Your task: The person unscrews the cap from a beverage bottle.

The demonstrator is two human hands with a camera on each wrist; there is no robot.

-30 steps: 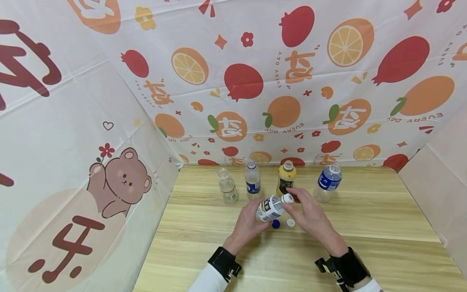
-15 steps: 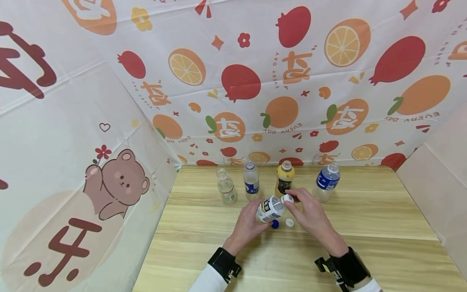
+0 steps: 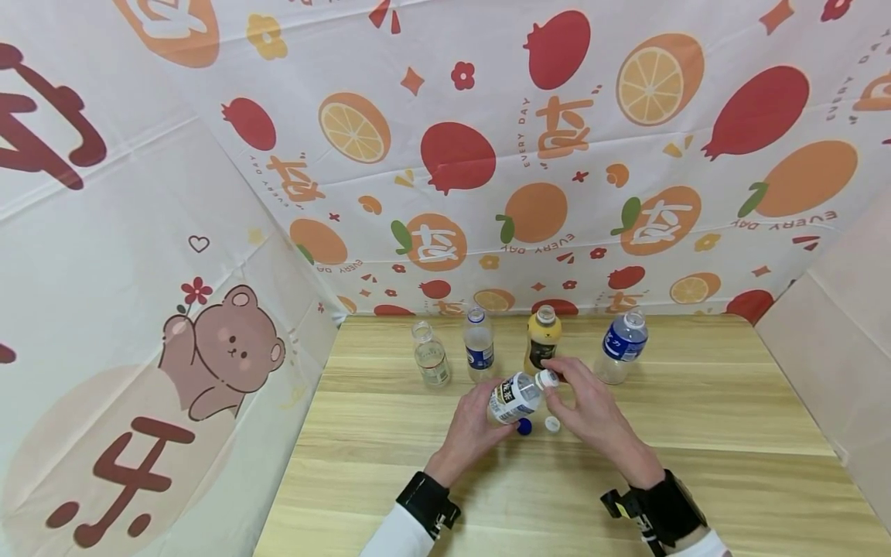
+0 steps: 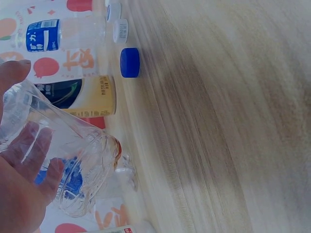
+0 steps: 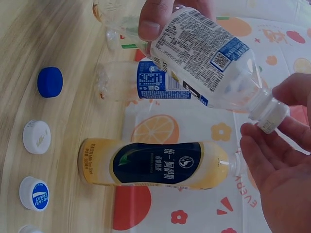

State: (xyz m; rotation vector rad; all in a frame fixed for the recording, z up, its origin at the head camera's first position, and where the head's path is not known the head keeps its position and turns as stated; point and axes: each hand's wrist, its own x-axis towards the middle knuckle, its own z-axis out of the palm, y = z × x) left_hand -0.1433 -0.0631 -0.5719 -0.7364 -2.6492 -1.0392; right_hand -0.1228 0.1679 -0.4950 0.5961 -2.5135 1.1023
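Observation:
My left hand (image 3: 473, 425) grips a clear plastic bottle (image 5: 204, 58) with a white label, tilted so its neck points up to the right. On its mouth sits a white cap (image 5: 272, 115), which the thumb and fingers of my right hand (image 3: 592, 406) pinch. The left wrist view shows the bottle's clear lower end (image 4: 90, 160) raised off the table, with my left fingers (image 4: 29, 145) wrapped round it. Below the bottle, a blue cap (image 5: 50, 82) and a white cap (image 5: 37, 137) lie on the wooden table. A Pocari Sweat cap (image 5: 33, 193) lies beside them.
Behind my hands, several uncapped bottles stand in a row: a clear one (image 3: 433, 360), a blue-labelled one (image 3: 480, 348), a yellow milk tea bottle (image 3: 544, 333) and a larger blue-labelled one (image 3: 622, 348). A fruit-print cloth (image 3: 459, 155) hangs behind the table (image 3: 376, 418).
The fingers of my right hand have shifted slightly round the cap. My left hand keeps its hold on the tilted bottle. The head view has moved a little.

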